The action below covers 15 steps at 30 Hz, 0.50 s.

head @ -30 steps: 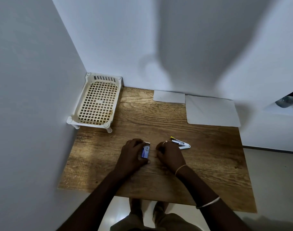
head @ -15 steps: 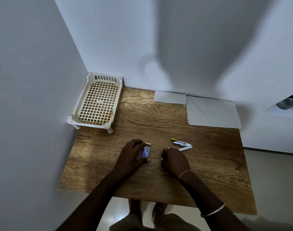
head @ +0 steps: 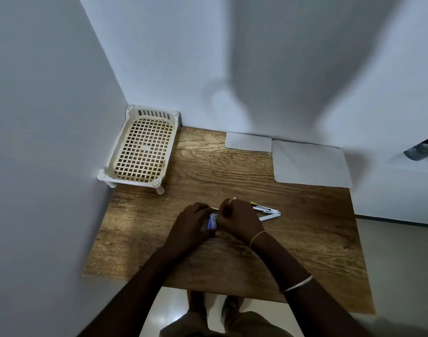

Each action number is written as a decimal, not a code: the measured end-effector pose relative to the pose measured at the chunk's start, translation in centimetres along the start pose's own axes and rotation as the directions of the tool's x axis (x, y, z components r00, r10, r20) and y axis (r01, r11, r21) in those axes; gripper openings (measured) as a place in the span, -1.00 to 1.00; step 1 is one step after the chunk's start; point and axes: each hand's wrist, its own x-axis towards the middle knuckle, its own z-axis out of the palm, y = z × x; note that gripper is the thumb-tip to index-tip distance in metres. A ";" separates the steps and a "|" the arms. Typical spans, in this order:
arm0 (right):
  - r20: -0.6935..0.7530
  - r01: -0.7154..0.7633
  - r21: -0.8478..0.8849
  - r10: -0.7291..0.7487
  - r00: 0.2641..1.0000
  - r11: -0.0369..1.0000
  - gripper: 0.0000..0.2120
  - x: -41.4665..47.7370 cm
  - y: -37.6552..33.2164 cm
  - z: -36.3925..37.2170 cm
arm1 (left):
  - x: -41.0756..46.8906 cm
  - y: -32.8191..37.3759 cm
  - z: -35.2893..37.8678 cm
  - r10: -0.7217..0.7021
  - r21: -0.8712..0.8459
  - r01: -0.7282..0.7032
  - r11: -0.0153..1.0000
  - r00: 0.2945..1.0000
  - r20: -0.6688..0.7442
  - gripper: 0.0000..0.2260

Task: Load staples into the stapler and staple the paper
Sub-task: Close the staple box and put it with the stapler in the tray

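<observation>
1. Clearly the task is at an early step: the left hand (head: 192,224) is wrapped around a small blue staple box (head: 212,221), and the right hand (head: 239,221) has its fingertips pinched at the box's top end, apparently opening it.
2. Just right of the hands, the stapler (head: 266,211) lies open on the worktop (head: 305,239), not yet loaded as far as I can judge.
3. Paper (head: 310,164) sits unstapled at the far right edge, with a smaller sheet (head: 248,141) beside it.
4. A cream basket (head: 144,149) fills the corner where the pale walls meet.
</observation>
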 end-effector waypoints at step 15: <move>0.026 0.087 -0.214 -0.084 0.996 0.973 -0.87 2.1 -0.6 0.6 | 0.0 0.1 0.3 -0.053 -0.044 0.052 0.998 0.998 -0.023 -0.35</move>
